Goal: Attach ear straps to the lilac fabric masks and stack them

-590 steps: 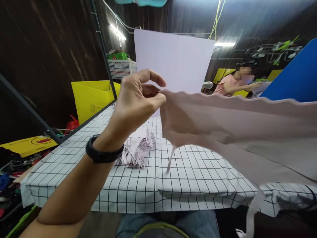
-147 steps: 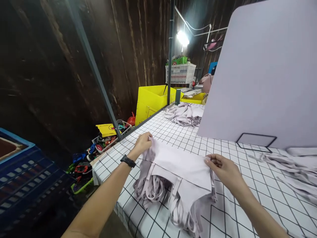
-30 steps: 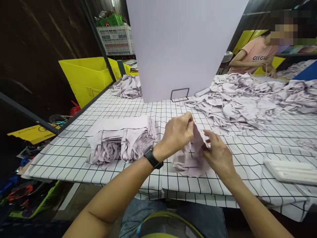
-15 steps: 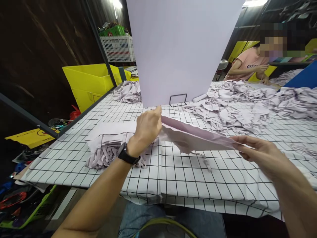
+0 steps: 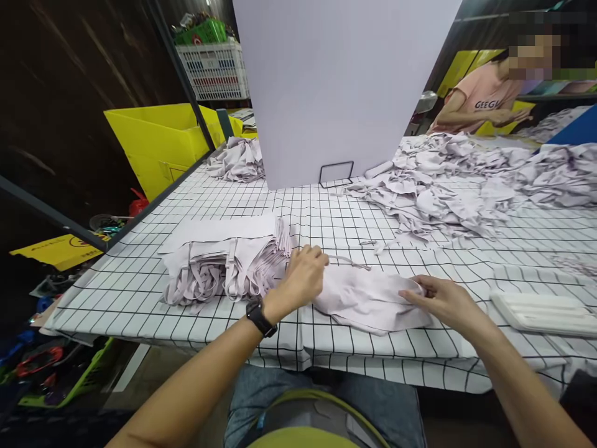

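A pale lilac garment (image 5: 368, 295) with a thin strap lies nearly flat on the checked tablecloth (image 5: 364, 342) in front of me. My left hand (image 5: 305, 272) is closed on its left end, knuckles up, close to the strap. At the opposite end my right hand (image 5: 438, 297) pinches the cloth's edge between thumb and fingers. Left of my left hand sits a neat stack of matching garments (image 5: 252, 255), its straps bunched toward the front.
A tall lilac board (image 5: 345, 93) stands behind, with a black wire bracket (image 5: 336, 173) at its foot. Loose garments (image 5: 438, 199) are heaped to the right, and a white tray (image 5: 545, 311) lies nearer. Yellow bins (image 5: 158, 143) stand at left. A co-worker (image 5: 485, 99) sits beyond the table.
The garment, earlier held up and stretched between both hands with its opening showing, is now lowered onto the tablecloth. Both hands have moved down, and the right has come closer to the left.
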`<state>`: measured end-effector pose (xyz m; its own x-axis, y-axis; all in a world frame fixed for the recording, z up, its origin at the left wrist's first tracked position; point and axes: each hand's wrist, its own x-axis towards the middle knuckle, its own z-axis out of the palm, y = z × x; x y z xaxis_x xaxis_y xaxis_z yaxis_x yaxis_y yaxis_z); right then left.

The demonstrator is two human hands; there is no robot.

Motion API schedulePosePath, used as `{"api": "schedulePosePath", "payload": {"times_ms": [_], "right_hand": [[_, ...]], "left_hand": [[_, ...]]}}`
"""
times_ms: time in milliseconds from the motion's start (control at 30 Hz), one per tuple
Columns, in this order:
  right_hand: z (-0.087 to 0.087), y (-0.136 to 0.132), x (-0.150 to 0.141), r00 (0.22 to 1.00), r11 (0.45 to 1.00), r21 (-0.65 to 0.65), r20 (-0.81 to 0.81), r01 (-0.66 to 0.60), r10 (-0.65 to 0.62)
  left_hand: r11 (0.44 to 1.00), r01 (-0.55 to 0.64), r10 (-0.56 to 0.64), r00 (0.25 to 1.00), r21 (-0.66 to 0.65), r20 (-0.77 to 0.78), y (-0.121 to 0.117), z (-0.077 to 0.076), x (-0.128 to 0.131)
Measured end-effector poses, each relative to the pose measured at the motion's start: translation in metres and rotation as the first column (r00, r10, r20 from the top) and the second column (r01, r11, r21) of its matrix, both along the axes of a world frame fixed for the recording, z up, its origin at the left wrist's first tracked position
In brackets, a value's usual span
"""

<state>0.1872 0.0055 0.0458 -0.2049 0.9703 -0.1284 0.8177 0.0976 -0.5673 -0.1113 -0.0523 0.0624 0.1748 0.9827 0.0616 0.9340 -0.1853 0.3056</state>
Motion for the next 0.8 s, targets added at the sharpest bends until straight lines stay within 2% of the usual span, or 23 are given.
{"api": "schedulePosePath", "payload": {"times_ms": [67,133,333,500,633,700,800], "right_hand": [[0.000,0.003,-0.004,0.999,1.000,0.025,0.051,0.006,-0.007],[0.003,0.009,-0.010,0.997,0.999,0.033,0.078,0.004,-0.006],[0.002,0.031,-0.026,0.983,0.984,0.019,0.055,-0.179,0.178],[0.008,0.029,-0.021,0.996,0.994,0.072,0.019,-0.086,0.085],[0.025,0.022,-0.012,0.999,0.992,0.124,-0.023,0.031,-0.028],[0.033,0.022,-0.006,0.992,0.981,0.155,-0.061,0.120,-0.112],[0.042,0.022,0.006,0.966,0.948,0.195,-0.118,0.251,-0.231]], "left_hand": [[0.996,0.080,-0.075,0.992,-0.046,0.097,0.003,-0.008,0.007],[0.987,0.104,-0.085,0.983,-0.119,0.160,0.011,-0.014,0.012],[0.955,0.165,-0.123,0.977,-0.248,0.175,0.039,-0.020,0.026],[0.936,0.154,-0.101,0.979,-0.317,0.177,0.042,-0.016,0.029],[0.926,0.187,-0.121,0.970,-0.328,0.211,0.036,0.000,0.016],[0.921,0.243,-0.166,0.952,-0.304,0.257,0.030,0.016,0.003],[0.903,0.381,-0.306,0.893,-0.196,0.329,0.017,0.047,-0.018]]}}
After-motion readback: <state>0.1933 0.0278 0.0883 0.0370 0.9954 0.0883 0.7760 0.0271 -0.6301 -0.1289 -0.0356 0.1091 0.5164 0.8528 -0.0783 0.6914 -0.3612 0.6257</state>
